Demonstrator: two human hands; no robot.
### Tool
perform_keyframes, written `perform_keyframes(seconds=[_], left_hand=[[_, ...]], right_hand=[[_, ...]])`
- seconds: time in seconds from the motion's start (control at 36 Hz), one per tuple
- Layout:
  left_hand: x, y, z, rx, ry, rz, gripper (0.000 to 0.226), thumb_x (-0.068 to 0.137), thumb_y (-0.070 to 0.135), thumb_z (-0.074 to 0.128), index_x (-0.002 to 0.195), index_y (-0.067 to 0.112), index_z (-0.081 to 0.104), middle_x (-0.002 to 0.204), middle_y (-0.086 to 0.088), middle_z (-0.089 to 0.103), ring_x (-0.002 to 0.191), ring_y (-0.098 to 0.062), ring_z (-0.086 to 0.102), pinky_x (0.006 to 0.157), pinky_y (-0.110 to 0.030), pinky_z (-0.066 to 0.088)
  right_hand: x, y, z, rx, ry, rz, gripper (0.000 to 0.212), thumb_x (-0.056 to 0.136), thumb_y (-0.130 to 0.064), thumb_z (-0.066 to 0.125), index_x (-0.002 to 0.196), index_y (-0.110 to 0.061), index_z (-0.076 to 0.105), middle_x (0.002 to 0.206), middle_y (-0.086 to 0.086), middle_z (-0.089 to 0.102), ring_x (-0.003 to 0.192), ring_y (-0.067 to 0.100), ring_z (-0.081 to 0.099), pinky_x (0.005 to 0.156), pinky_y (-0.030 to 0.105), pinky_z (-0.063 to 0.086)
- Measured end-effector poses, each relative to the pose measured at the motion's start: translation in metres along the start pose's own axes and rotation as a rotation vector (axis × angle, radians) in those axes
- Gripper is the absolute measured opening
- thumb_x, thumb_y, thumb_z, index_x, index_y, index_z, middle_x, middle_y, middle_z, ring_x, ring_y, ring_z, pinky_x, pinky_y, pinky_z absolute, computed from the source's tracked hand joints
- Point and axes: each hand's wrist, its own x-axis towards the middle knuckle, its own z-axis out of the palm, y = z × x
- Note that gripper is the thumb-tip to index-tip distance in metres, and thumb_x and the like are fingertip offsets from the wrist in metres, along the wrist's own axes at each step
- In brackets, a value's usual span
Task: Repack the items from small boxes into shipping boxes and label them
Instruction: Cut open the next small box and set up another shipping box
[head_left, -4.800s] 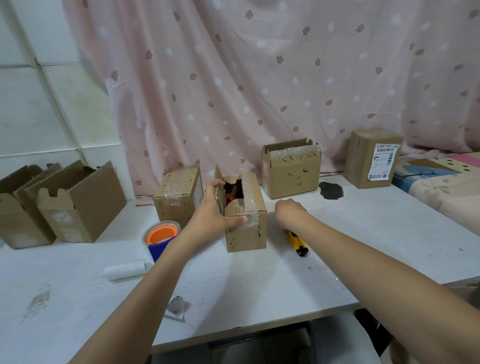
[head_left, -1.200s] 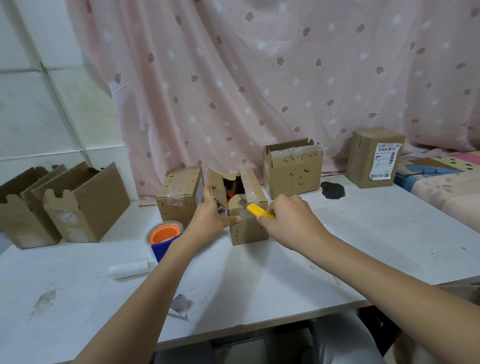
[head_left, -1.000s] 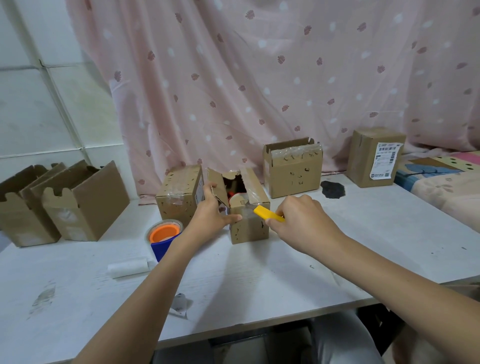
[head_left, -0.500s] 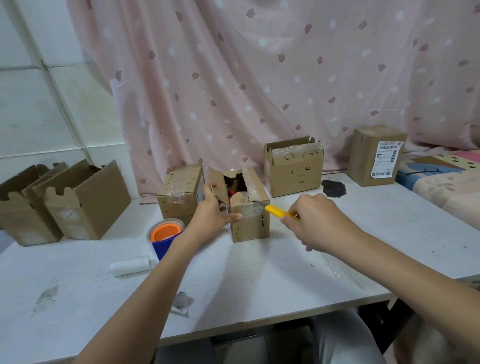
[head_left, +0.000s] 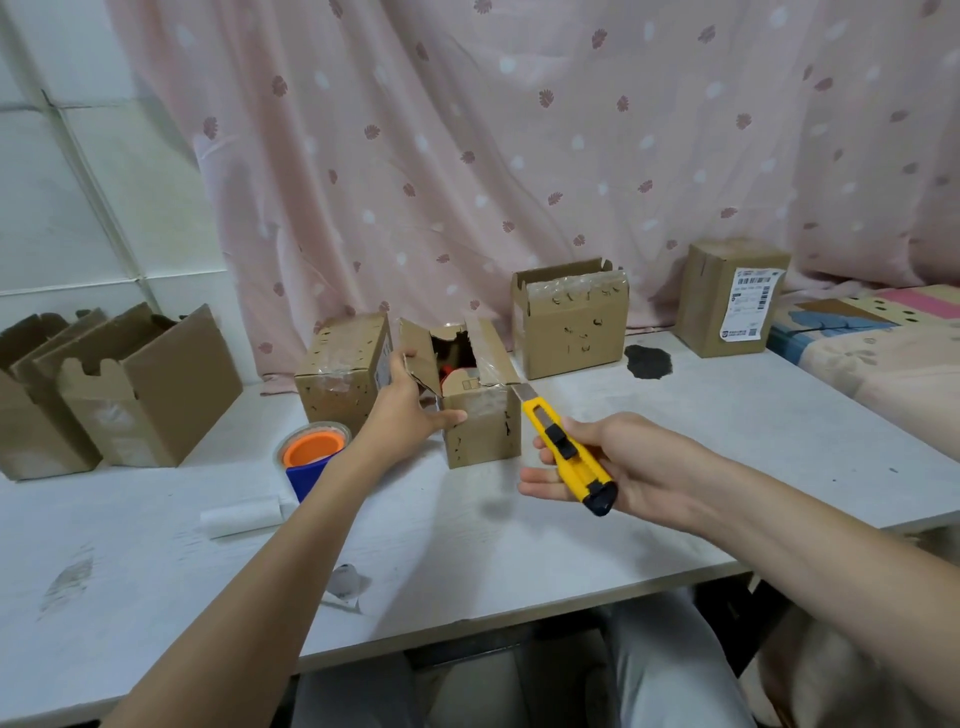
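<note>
A small cardboard box (head_left: 480, 426) stands mid-table with its top flaps partly open and something red and dark inside. My left hand (head_left: 410, 410) grips its left side, thumb across the front. My right hand (head_left: 618, 462) holds a yellow utility knife (head_left: 563, 452) to the right of the box, the blade out and its tip just off the box's top right corner. A sealed small box (head_left: 345, 382) stands to the left. An open box (head_left: 569, 317) and a labelled box (head_left: 727, 296) stand at the back.
A tape roll with an orange core on a blue holder (head_left: 311, 452) and a white roll (head_left: 241, 517) lie at the left. Empty open cartons (head_left: 130, 384) stand far left. A paper scrap (head_left: 343, 584) lies near the table's (head_left: 779, 415) front edge. A curtain hangs behind.
My right hand has drawn the knife back from the box's top toward me and to the right, and turned palm up. My left hand stays on the box.
</note>
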Motion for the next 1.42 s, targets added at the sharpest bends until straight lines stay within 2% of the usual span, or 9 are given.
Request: perform_keyframes(seconds=[0.17, 0.39, 0.5, 0.64, 0.75, 0.86, 1.11, 1.25, 1.42], left_hand=[[0.001, 0.0, 0.001, -0.01, -0.005, -0.009, 0.096, 0.079, 0.02, 0.084, 0.147, 0.017, 0.016, 0.133, -0.01, 0.057, 0.12, -0.025, 0.06, 0.1, -0.034, 0.048], [0.003, -0.003, 0.001, -0.01, 0.005, 0.006, 0.097, 0.079, 0.021, 0.084, 0.148, 0.016, 0.016, 0.133, -0.011, 0.058, 0.119, -0.023, 0.06, 0.093, -0.028, 0.046], [0.002, -0.003, 0.001, -0.016, 0.003, 0.011, 0.096, 0.079, 0.02, 0.084, 0.148, 0.016, 0.016, 0.133, -0.01, 0.055, 0.12, -0.024, 0.059, 0.094, -0.028, 0.046], [0.003, -0.004, 0.001, 0.003, 0.005, 0.003, 0.098, 0.078, 0.022, 0.085, 0.147, 0.016, 0.016, 0.135, -0.013, 0.056, 0.119, -0.026, 0.06, 0.095, -0.031, 0.047], [0.004, -0.004, 0.002, 0.032, 0.014, 0.014, 0.099, 0.077, 0.023, 0.085, 0.147, 0.014, 0.015, 0.131, -0.015, 0.058, 0.106, -0.025, 0.065, 0.09, -0.032, 0.05], [0.003, -0.003, 0.003, 0.019, 0.012, 0.013, 0.1, 0.078, 0.021, 0.085, 0.148, 0.015, 0.014, 0.132, -0.014, 0.058, 0.113, -0.024, 0.062, 0.09, -0.03, 0.049], [0.0, 0.0, 0.003, 0.046, 0.026, 0.018, 0.1, 0.078, 0.023, 0.085, 0.148, 0.014, 0.015, 0.126, -0.015, 0.059, 0.1, -0.019, 0.06, 0.083, -0.03, 0.048], [-0.003, 0.004, 0.003, 0.053, 0.032, 0.02, 0.098, 0.079, 0.022, 0.084, 0.148, 0.012, 0.016, 0.11, -0.004, 0.052, 0.096, -0.018, 0.057, 0.079, -0.028, 0.045], [-0.003, 0.004, 0.003, 0.078, 0.047, 0.031, 0.096, 0.079, 0.023, 0.084, 0.147, 0.011, 0.018, 0.106, -0.002, 0.048, 0.091, -0.019, 0.058, 0.076, -0.029, 0.045]], right_hand=[[0.006, 0.004, 0.003, 0.056, -0.012, 0.017, 0.032, 0.108, -0.013, 0.041, 0.117, 0.014, 0.055, 0.102, 0.024, 0.061, 0.073, 0.041, 0.074, 0.059, 0.051, 0.062], [0.015, 0.004, 0.005, 0.008, -0.017, 0.003, 0.034, 0.108, -0.009, 0.037, 0.12, 0.017, 0.054, 0.093, 0.027, 0.068, 0.082, 0.043, 0.074, 0.066, 0.051, 0.063], [0.017, 0.007, 0.009, 0.003, -0.014, -0.024, 0.036, 0.106, -0.016, 0.049, 0.117, 0.018, 0.056, 0.092, 0.027, 0.067, 0.081, 0.041, 0.074, 0.062, 0.046, 0.063], [0.018, 0.011, 0.008, -0.074, 0.009, -0.03, 0.028, 0.102, -0.008, 0.053, 0.115, 0.018, 0.055, 0.093, 0.032, 0.07, 0.082, 0.042, 0.074, 0.059, 0.043, 0.063], [0.018, 0.009, 0.008, -0.035, 0.008, -0.031, 0.027, 0.102, -0.007, 0.054, 0.113, 0.017, 0.056, 0.096, 0.034, 0.07, 0.08, 0.042, 0.074, 0.058, 0.043, 0.063], [0.017, 0.01, 0.008, -0.053, 0.019, -0.05, 0.027, 0.102, -0.007, 0.055, 0.112, 0.018, 0.057, 0.091, 0.034, 0.071, 0.08, 0.043, 0.074, 0.059, 0.044, 0.063], [0.019, 0.007, 0.006, -0.032, 0.021, -0.069, 0.026, 0.102, -0.006, 0.053, 0.11, 0.019, 0.056, 0.088, 0.034, 0.071, 0.079, 0.043, 0.074, 0.058, 0.043, 0.063], [0.023, 0.007, 0.006, -0.028, 0.013, -0.07, 0.026, 0.102, -0.005, 0.053, 0.109, 0.02, 0.056, 0.092, 0.035, 0.07, 0.081, 0.044, 0.074, 0.061, 0.045, 0.063], [0.034, 0.005, 0.01, 0.015, -0.021, -0.058, 0.027, 0.103, -0.004, 0.052, 0.114, 0.02, 0.053, 0.099, 0.036, 0.067, 0.074, 0.042, 0.074, 0.058, 0.044, 0.063]])
